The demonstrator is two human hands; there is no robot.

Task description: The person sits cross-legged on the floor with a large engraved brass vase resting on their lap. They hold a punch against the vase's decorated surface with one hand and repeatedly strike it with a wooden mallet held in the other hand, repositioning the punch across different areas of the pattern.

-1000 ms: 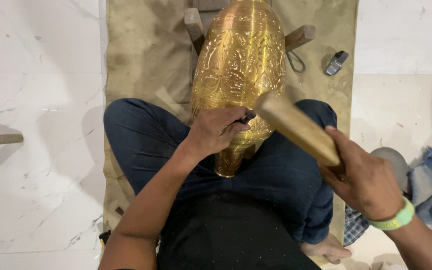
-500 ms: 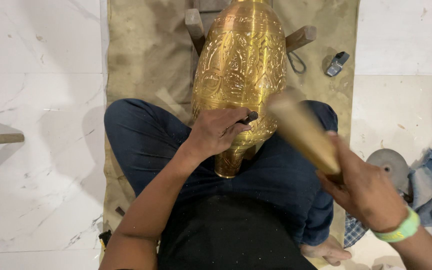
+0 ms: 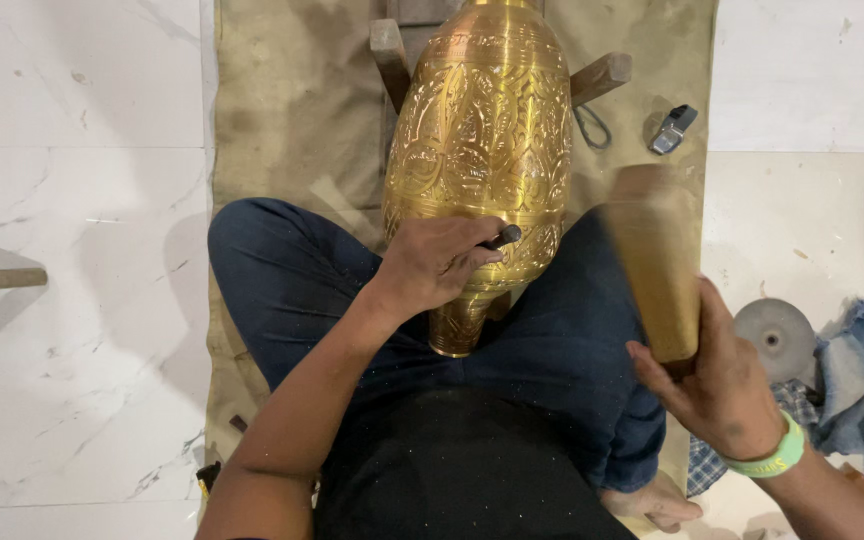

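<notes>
While your left hand (image 3: 432, 265) stays clamped on the small dark chisel (image 3: 503, 238) against the engraved golden brass vase (image 3: 482, 150) at frame centre, your right hand (image 3: 722, 390), gripping the blurred wooden mallet (image 3: 657, 260), has swung it upright, away from the chisel.

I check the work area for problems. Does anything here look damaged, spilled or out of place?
Nothing looks damaged or spilled. The engraved brass vase lies tilted across the lap on wooden supports. The left hand presses a small dark tool against it. The right hand grips a wooden mallet, which is blurred.
</notes>
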